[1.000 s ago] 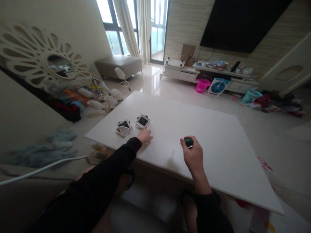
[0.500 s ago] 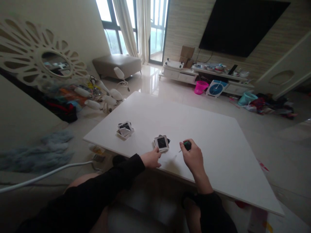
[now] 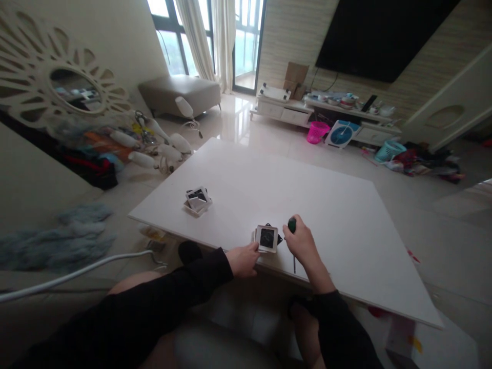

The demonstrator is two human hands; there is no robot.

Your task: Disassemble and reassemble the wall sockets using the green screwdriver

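In the head view, my left hand (image 3: 244, 259) grips the near left edge of a small white square frame (image 3: 262, 246) with a dark centre. Black plate corners with holes stick out from under the frame. It sits close to the table's near edge. To its right, my right hand (image 3: 302, 239) is closed around a screwdriver (image 3: 292, 225) with a dark green and black handle. The shaft points down below the hand. Farther left lies a stack of similar white frames and black plates (image 3: 197, 200), with neither hand on it.
Both hands work over a white table (image 3: 326, 205). A white lamp with several shades (image 3: 169, 152) stands on the floor beyond the table's left edge. Past the far side are a pink basket (image 3: 317, 132), a blue and white box fan (image 3: 342, 134) and a low cabinet (image 3: 282, 110).
My left hand has slid the white frame right and nearer the table's edge. The screwdriver has turned from slanting left to pointing down towards me.
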